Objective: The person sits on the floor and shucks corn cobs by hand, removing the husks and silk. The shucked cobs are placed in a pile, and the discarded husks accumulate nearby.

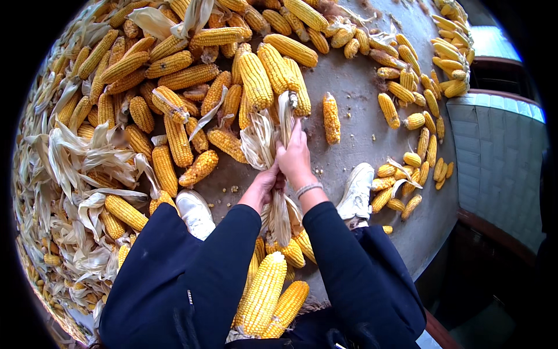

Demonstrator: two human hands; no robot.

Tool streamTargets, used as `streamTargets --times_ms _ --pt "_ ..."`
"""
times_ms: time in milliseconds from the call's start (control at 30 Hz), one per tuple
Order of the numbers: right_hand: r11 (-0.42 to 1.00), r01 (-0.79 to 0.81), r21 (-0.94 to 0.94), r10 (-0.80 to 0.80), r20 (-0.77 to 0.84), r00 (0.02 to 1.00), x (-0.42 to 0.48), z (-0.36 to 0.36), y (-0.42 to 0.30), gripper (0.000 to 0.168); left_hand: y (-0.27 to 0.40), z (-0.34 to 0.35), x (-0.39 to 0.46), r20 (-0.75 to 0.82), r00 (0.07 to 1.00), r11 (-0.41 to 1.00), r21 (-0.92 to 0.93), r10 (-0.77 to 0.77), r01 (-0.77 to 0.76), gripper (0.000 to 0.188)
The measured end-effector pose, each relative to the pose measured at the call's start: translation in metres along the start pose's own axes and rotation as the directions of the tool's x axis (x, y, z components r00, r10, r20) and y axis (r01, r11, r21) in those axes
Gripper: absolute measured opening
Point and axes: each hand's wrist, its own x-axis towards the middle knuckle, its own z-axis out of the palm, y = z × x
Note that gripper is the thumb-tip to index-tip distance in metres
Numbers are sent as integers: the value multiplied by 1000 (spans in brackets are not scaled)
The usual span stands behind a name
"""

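Both my hands close around a bundle of dry corn husks between my feet. My left hand grips it lower down; my right hand, with a band at the wrist, is just above and touches it. Several husked yellow corn cobs fan out from the bundle's far end, their pulled-back husks running into my grip. More cobs lie on the near side, between my legs, below the loose husk ends. How the husks are joined under my fingers is hidden.
A large heap of corn cobs and loose husks spreads at the left and far side. A single cob lies on the concrete floor right of the bundle. More cobs lie farther right, near pale panels. My white shoes flank the bundle.
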Motion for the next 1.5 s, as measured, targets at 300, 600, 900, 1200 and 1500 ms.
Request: streamTargets --times_ms 300,600,900,1200,1500 --pt "979 60 -196 -92 -158 983 -64 -8 20 49 -4 0 -2 8 997 997 35 75 -75 54" --pt "945 86 -316 -74 49 996 -90 9 3 46 -5 -18 -3 309 951 989 -143 15 31 49" --pt "965 132 -229 -60 296 953 -51 -34 0 44 -2 -11 1 -54 998 998 57 -19 22 38" --pt "922 5 -388 -64 -140 988 64 -4 -25 65 -4 18 -10 -82 996 995 91 46 -38 28" --pt "708 280 -648 -255 135 958 152 -34 -143 56 -8 26 -6 -135 989 997 -22 67 -70 31"
